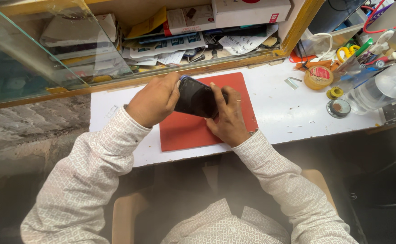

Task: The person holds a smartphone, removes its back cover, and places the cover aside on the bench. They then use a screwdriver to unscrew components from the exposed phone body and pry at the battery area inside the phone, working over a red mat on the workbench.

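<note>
I hold the dark smartphone (197,97) between both hands above the red mat (186,131), near the worktop's (279,113) back edge. My left hand (155,100) is closed on its left end; my right hand (227,115) clasps its right end from below. Long axis runs left to right, tilted toward me. Both hands touch it equally.

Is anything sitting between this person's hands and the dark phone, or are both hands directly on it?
Nothing visible stands between them. The left hand grips the phone at its left end, and the right hand holds its right side, fingers directly on it. The phone is held over the red mat.
</note>
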The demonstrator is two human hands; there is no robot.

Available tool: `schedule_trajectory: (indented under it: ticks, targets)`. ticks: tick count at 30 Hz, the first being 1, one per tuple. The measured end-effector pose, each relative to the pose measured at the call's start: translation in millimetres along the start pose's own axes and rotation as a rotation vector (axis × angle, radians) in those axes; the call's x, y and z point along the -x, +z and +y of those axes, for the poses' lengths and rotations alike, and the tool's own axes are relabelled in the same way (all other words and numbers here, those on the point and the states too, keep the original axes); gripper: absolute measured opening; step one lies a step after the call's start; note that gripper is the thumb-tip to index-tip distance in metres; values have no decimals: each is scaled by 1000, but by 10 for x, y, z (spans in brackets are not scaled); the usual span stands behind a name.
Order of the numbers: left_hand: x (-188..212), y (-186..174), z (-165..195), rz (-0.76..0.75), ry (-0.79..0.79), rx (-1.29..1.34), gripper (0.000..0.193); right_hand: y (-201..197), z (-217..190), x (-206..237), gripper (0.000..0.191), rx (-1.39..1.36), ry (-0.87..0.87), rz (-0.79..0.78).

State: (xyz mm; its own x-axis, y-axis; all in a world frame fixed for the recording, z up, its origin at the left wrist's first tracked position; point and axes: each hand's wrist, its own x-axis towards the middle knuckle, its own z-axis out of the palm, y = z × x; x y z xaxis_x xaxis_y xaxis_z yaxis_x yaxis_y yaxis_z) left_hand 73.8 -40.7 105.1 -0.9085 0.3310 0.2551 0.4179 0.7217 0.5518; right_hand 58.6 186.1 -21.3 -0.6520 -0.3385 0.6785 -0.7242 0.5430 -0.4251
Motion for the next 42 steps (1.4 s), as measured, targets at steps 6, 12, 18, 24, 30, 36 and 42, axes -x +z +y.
schedule_trajectory:
  ticks: [6, 12, 18, 24, 30, 36, 42]
  targets:
    - [43, -34, -108, 52, -11, 25, 20, -8, -20, -13, 103, 21, -22, -11]
    - [-109, 128, -210, 93, -8, 359, 32, -38, 86, -61, 111, -127, 30, -42]
    - [-255, 624, -411, -77, -78, 1016, 73, -56, 201, -97, 121, -454, 179, -92]
    - [-276, 1051, -555, -31, -5, 1228, 84, -100, 248, -109, 114, -707, 229, -179]
    - [-313, 1135, -580, 88, 64, 1279, 90, -120, 254, -96, 107, -932, 285, -278]
    - [-317, 1190, -624, 156, 80, 1276, 93, -112, 287, -81, 103, -1023, 318, -326]
    - [-322, 1209, -657, 184, 31, 1197, 89, -122, 283, -76, 96, -1201, 396, -352]
